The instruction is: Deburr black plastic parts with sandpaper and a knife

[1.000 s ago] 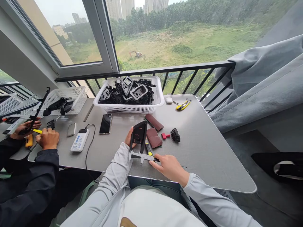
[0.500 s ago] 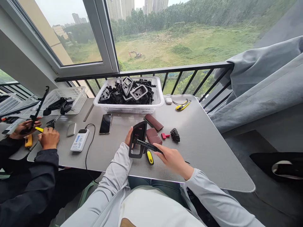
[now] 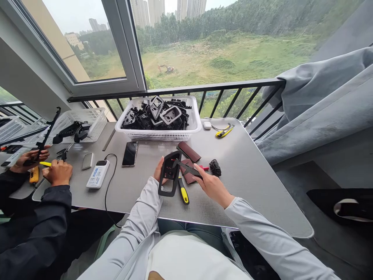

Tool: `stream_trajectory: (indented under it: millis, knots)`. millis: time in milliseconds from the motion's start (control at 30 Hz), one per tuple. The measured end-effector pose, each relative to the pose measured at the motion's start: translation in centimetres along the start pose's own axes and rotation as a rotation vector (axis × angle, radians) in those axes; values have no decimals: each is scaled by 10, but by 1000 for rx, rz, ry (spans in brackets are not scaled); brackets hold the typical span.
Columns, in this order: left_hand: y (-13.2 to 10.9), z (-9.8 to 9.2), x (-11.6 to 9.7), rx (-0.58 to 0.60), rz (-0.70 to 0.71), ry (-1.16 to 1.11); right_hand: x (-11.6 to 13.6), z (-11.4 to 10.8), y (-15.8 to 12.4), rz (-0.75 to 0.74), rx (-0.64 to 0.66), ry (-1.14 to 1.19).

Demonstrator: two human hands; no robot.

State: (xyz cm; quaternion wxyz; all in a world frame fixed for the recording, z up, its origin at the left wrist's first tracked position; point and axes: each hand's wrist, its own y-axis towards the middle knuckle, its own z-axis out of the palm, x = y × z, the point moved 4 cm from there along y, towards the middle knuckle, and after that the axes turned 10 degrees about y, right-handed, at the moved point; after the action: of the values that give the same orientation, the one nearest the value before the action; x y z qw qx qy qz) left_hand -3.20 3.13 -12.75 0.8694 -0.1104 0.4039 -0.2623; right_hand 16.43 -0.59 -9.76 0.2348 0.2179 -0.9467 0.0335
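Note:
My left hand [image 3: 158,169] grips a black plastic frame [image 3: 175,186] with a long opening, tilted upright over the table's near side. Its fingers go behind the frame and are partly hidden. In my right hand [image 3: 214,188] is a black caliper [image 3: 190,169], its jaw end by the frame's upper right edge; whether they touch I cannot tell. Beneath lie a yellow-and-black handled tool [image 3: 184,194], a brown sandpaper sheet [image 3: 189,179] and a folded brown sandpaper piece [image 3: 189,151]. A red clip-like piece [image 3: 205,168], partly covered by my hand, lies beside a black bundle [image 3: 215,167].
A white basket [image 3: 159,135] of black and grey parts stands at the back by the railing. A phone [image 3: 129,154], a white power bank [image 3: 98,174] with cable and a yellow utility knife [image 3: 224,131] lie about. To the left, a co-worker's hands [image 3: 60,172] work on a black part.
My right hand has drawn the caliper up and slightly away from the frame's opening, to its upper right edge. The frame stays nearly in place.

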Motion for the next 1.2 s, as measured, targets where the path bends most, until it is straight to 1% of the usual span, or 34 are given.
stream_trajectory:
  millis: [67,133,200,267,367,467,667,867,1033,1200]
  knots:
    - [1,0,0,4,7,-21,0,-3,2,4,-31,30]
    - [2,-1,0,-4,10,-40,2,-7,3,-44,-61,72]
    - [3,-2,0,-14,8,-55,5,-10,4,-87,-58,79]
    - [3,-2,0,-11,5,-65,5,-12,3,-60,-38,55]
    - [3,-2,0,12,6,-61,4,-16,3,22,-29,-2]
    - [4,-2,1,24,0,-48,2,-16,5,49,-38,-72]
    - [11,-8,5,54,-38,-9,7,-13,13,-109,-127,-85]
    - [10,-4,3,54,-27,4,9,-11,15,-115,-56,-118]
    - [5,4,1,43,-38,-22,6,-16,15,-71,-70,-116]
    - [5,3,1,43,-60,-5,2,-15,15,-79,-82,-95]
